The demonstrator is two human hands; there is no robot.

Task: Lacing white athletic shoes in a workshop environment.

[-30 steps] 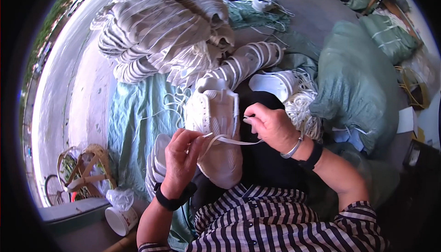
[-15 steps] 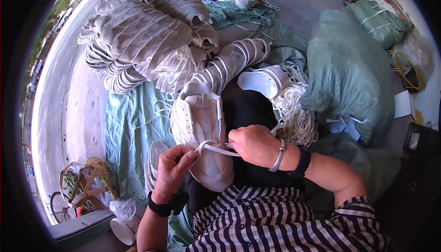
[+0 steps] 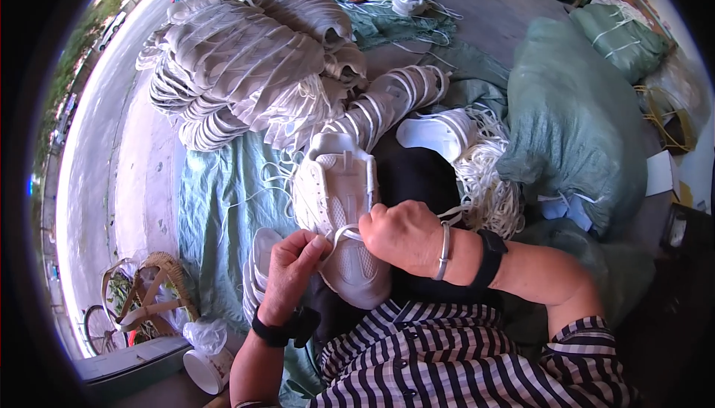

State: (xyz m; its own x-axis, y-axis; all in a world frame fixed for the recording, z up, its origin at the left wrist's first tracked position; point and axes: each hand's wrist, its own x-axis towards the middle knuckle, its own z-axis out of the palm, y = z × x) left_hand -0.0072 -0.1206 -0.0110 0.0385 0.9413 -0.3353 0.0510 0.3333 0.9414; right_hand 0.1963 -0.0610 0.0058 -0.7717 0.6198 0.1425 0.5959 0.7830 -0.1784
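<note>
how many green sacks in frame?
2 for sure: a big green sack right of the white shoe both hands are lacing, and a smaller tied sack at the top right. More may be cut off along the top edge.

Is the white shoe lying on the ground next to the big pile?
No, the white shoe rests on the person's lap, with both hands on its lace.
</note>
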